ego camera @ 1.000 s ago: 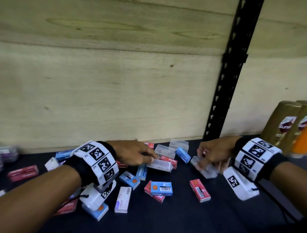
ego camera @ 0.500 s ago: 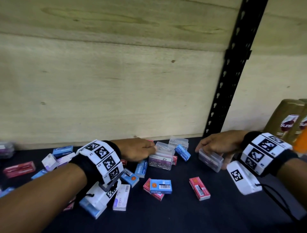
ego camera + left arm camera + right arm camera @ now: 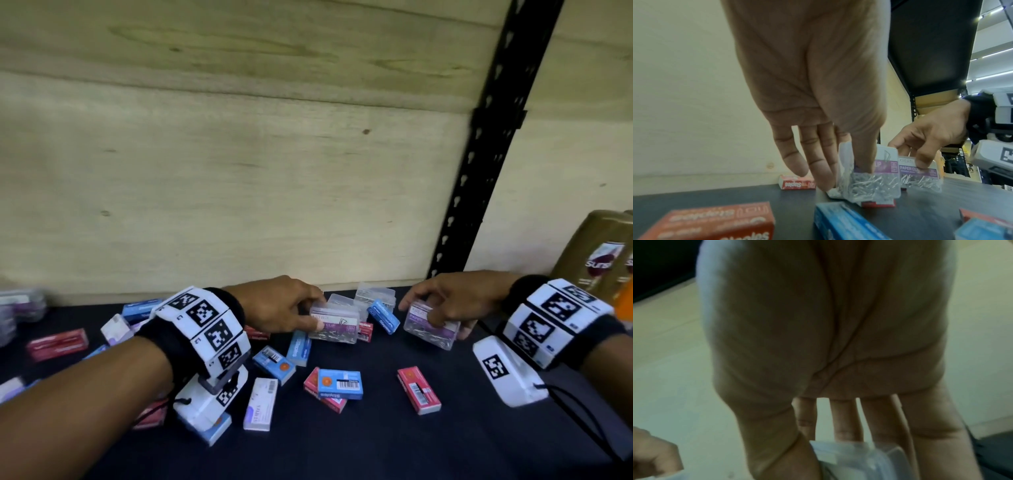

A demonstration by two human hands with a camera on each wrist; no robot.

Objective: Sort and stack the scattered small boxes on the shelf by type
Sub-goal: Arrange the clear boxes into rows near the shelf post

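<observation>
Two clear paper clip boxes are in play at the back of the dark shelf point(image 3: 342, 445), each with a purple label and a heap of silver clips inside. The left paper clip box point(image 3: 334, 323) stands on its edge, its lower edge propped on a red staples box point(image 3: 878, 203), and the left hand point(image 3: 277, 305) pinches it: thumb down on the labelled front, fingers reaching over behind it, as the left wrist view shows. Just to its right, a small gap between them, the right paper clip box point(image 3: 430, 329) is tilted and gripped by the right hand point(image 3: 452, 301), thumb on the near face and fingers curled over the top; whether it touches the shelf I cannot tell. The right wrist view is dim and blurred, showing only the palm and straight-looking fingers above the clear box.

Behind the two boxes, against the plywood back wall point(image 3: 239, 188), more clear boxes point(image 3: 375, 294) sit together, with a blue staples box point(image 3: 383, 315) leaning between the hands.

Nearer the camera, boxes lie scattered: a blue box on a red one point(image 3: 339, 383), a lone red staples box point(image 3: 418, 390), a white box point(image 3: 261, 404), more blue and red ones by the left wrist. Far left, a red box point(image 3: 56, 344). Far right, golden shampoo bottles point(image 3: 596, 253) stand past the black upright point(image 3: 489, 137).
</observation>
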